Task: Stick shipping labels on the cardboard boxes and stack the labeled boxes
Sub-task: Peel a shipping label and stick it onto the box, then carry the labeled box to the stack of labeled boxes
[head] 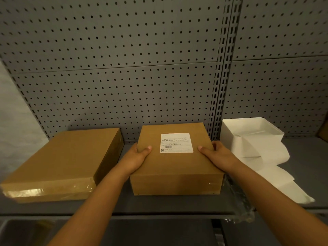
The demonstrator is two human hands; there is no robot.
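Left hand (137,158) and right hand (215,153) grip the labelled box (175,167) by its side edges, thumbs on top. A flat box (58,164) lies just beyond the left hand; a gap separates them.

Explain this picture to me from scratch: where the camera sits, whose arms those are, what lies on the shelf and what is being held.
There is no machine here. The one picture comes from a wide-angle camera worn on a person's head, looking forward and down, so the two bare arms reaching in from the bottom are that person's own.

On the dark grey metal shelf, backed by grey pegboard, lie two things to the sides: a wide flat brown cardboard box without a label on the left, and an open white plastic bin on the right, with a strip of white backing paper spilling out of it.

In the middle is a smaller brown cardboard box bearing a white printed shipping label. The left hand and right hand grip its two sides, thumbs on top.
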